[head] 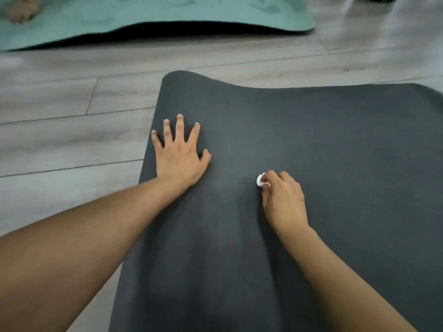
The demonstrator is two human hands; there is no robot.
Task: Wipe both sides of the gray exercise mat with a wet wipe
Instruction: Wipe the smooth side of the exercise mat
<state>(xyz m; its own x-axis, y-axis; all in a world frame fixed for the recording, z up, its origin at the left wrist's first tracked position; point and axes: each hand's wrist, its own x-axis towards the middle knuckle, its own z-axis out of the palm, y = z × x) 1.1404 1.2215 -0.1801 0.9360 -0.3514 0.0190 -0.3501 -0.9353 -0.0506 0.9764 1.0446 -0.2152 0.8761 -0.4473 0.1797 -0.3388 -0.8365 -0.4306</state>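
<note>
dark gray soft foam exercise mat (311,140) floppy, far corner curled | left hand (178,155) spread flat pinning it | right hand (282,200) pinched small crumpled white wet wipe (260,180) | best lifted by edge

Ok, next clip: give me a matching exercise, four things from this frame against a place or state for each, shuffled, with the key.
Things:
1. left hand
2. right hand
3. wet wipe
4. teal mat

States:
A. balled up and white, pinched in fingers
B. lying on the floor beyond the gray exercise mat
C. flat on the gray mat, fingers spread
D. curled around a small wad

Pairs: 1-C, 2-D, 3-A, 4-B
</note>
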